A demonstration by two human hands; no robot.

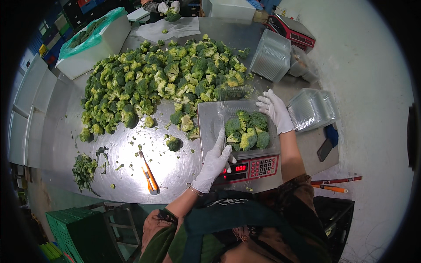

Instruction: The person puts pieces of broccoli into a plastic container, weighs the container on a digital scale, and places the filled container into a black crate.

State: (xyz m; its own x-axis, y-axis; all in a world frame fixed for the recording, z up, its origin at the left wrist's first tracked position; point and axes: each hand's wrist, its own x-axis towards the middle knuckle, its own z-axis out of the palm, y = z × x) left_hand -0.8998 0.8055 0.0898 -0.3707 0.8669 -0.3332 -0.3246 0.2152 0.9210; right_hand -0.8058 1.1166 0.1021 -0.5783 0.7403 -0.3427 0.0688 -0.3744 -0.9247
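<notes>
A see-through plastic box (250, 153) filled with broccoli florets (248, 131) rests on the metal pan of a red-framed weighing scale (263, 168). Its hinged lid (234, 93) seems to stand raised at the far side, though the plastic is hard to make out. My left hand (212, 164), in a white glove, lies along the box's near left side, its forefinger stretched out. My right hand (275, 111), also gloved, touches the far right corner with fingers extended and apart. Beyond the scale spreads a big heap of cut broccoli (166, 74).
Stacked see-through boxes (269, 55) and another stack (312, 109) stand at the right, near a phone (324, 150). An orange utility knife (149, 175) and loose broccoli stalks (84, 168) lie on the steel table (61, 131). Across it, another person's gloved hands (169, 8) hold broccoli.
</notes>
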